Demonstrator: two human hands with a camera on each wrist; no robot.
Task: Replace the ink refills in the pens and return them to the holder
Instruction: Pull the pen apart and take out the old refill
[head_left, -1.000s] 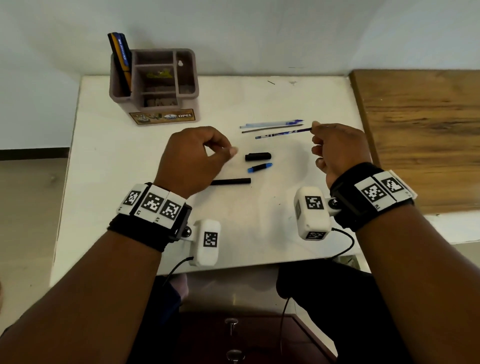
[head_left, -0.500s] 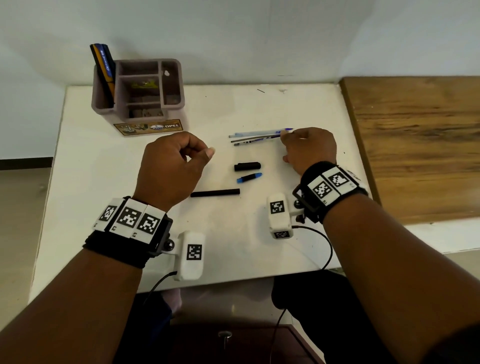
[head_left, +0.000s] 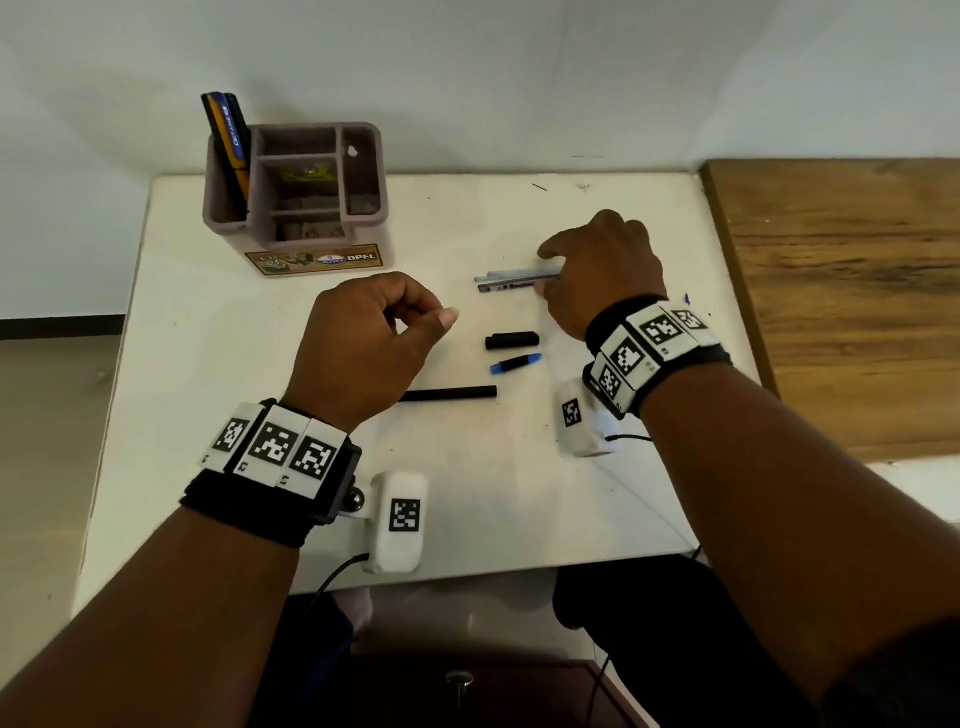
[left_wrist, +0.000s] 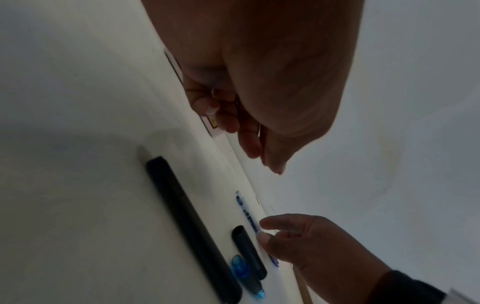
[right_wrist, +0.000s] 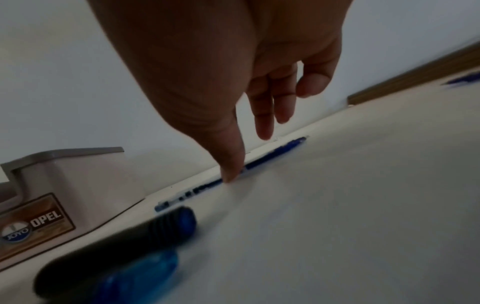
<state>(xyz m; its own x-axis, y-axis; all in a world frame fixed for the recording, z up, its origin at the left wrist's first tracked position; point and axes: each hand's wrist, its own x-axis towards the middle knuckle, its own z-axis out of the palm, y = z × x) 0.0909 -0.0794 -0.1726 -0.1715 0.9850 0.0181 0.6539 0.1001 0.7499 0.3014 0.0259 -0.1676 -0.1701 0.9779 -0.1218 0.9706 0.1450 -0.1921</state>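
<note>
Several thin ink refills (head_left: 506, 280) lie side by side at mid-table. My right hand (head_left: 556, 270) hovers over their right ends, and its thumb (right_wrist: 231, 170) touches a blue-printed refill (right_wrist: 270, 156) while the other fingers hang straight above it. A long black pen barrel (head_left: 449, 393), a short black piece (head_left: 511, 340) and a blue tip piece (head_left: 515, 362) lie in front of the refills. My left hand (head_left: 421, 317) is raised over the barrel's left end, fingers curled, with nothing seen in it. The grey pen holder (head_left: 223, 208) stands at the back left with pens (head_left: 228, 140) in its left slot.
The parts lie on a white table (head_left: 260, 389). A brown wooden surface (head_left: 841, 291) adjoins it on the right, and a small blue bit (head_left: 687, 299) lies near that edge. The wall runs close behind the holder.
My right hand has carried a refill down and left, laid it beside the other refills, and now only touches it. My left hand's thumb has come away from its forefinger.
</note>
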